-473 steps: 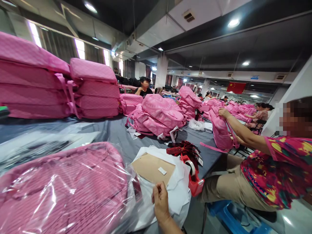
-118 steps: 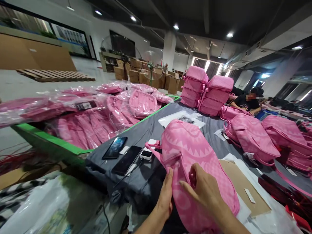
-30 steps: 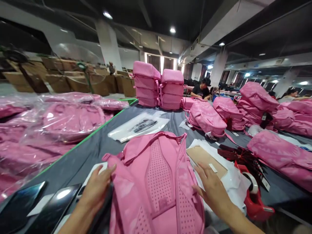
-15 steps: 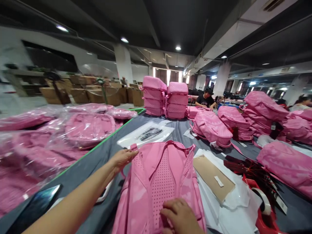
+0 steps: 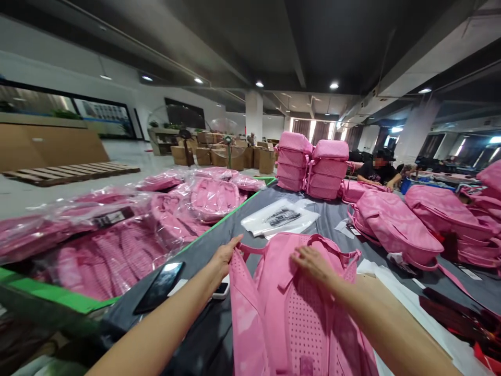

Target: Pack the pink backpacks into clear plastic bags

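Head view: the pink backpack [image 5: 289, 308] lies back-panel up on the grey table [image 5: 219, 334], directly in front of you. Your left hand [image 5: 223, 257] pinches its upper left corner beside the strap; the fingers appear closed on fabric, though the exact hold is partly hidden. Your right hand [image 5: 315, 263] rests flat and open near the top handle, gripping nothing. Keep the panel pressed flat while you pull the corner taut. Avoid the phone [image 5: 158, 287] beside your left forearm.

Both forearms reach forward, left hand [image 5: 224, 257] with thumb raised, right hand [image 5: 313, 262] palm-down, fingers curled.
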Demonstrator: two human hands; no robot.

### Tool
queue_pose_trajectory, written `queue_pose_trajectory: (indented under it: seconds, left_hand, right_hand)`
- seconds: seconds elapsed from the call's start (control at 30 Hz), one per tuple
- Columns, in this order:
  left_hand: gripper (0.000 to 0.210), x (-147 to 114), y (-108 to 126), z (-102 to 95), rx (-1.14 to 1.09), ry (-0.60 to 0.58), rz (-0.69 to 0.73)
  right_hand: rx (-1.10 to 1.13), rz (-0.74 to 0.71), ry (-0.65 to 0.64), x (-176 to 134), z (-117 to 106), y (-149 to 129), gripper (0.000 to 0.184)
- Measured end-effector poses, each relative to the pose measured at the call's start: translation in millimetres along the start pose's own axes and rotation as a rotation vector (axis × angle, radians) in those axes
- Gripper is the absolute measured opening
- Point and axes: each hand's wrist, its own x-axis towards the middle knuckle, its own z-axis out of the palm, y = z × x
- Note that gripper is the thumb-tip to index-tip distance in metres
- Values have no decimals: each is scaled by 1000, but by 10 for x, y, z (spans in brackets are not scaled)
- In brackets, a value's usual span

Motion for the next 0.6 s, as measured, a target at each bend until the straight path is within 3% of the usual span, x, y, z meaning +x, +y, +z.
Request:
queue_pose_trajectory:
  seconds: [0.07,0.13,0.2,0.27,0.33,0.47,0.53,0.6]
  left_hand:
    - [29,38,-70,-72,63,76,8]
    - [27,63,-132,-151,116,117,-2]
    - [26,85,-179,-207,150,122,-11]
    - [25,110,-207,-212,170,122,14]
    - [25,132,-217,-159,200,146,90]
    - [30,118,-172,29,363,227,322]
    - [35,87,-114,87,478,233,422]
    - [39,73,-57,90,586,227,476]
  right_hand:
    - [-12,185,102,232,-190,244,25]
    - [-18,339,202,389,-316,412,37]
    - [-13,482,283,458,-329,431,50]
    - [-11,552,330,463,-230,276,56]
    - [12,467,317,459,-60,-10,61]
    - [122,0,61,638,294,-590,53]
    - [136,-80,-15,826,413,-743,44]
    - [131,-60,-32,1011,498,-819,33]
